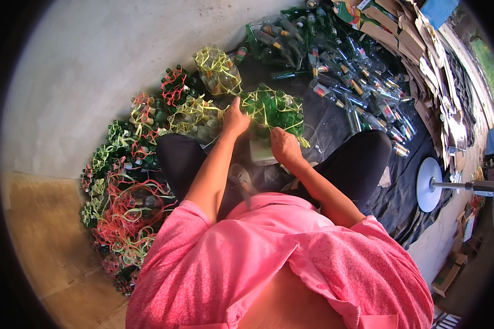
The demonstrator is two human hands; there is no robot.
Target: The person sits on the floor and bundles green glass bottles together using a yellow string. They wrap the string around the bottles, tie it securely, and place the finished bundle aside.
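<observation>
In front of me a bundle of green glass bottles (pixel 276 109) stands upright, bound with a net of yellow plastic strap (pixel 251 105). My left hand (pixel 236 119) is closed at the bundle's left edge, pinching the strap there. At its near side my right hand (pixel 285 145) is closed too, its fingertips against the strapping; the exact grip is partly hidden by the hand. A pale block (pixel 263 152) sits just below the bundle, between my knees. Close to my left hand stands a yellow-strapped bundle of clear bottles (pixel 198 116).
Many loose bottles (pixel 348 71) lie in a heap at the far right on a black sheet (pixel 326 118). Strapped bundles and tangled red strapping (pixel 129 203) line the left wall. Flattened cardboard (pixel 409 38) is stacked at right, near a standing fan (pixel 429 185).
</observation>
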